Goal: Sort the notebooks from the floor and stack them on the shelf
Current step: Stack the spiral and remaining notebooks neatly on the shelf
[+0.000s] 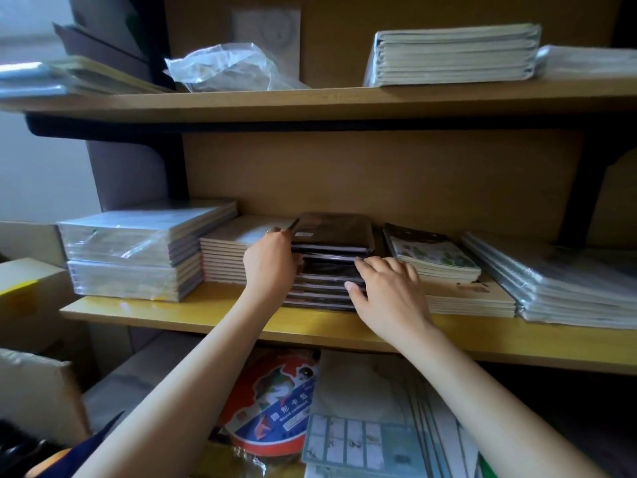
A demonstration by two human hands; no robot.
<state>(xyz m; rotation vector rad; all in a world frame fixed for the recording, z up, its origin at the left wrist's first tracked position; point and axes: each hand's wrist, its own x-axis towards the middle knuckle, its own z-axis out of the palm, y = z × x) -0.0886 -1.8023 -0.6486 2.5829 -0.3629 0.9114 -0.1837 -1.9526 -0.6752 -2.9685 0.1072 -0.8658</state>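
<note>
– On the middle shelf (206,312), the left hand (270,260) is gripping the dark notebooks (332,229); the right hand (386,288) is pressing, fingers spread.
– Their upper ones are sitting askew; uneven pushing is risking a slide.

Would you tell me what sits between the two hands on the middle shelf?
In the head view, the stack of dark notebooks sits between the left hand and right hand.

Tan wooden shelving (344,105) fills the frame, with dark brackets (103,131) under the upper board. Pale daylight washes the wall (34,167) at left.
</note>
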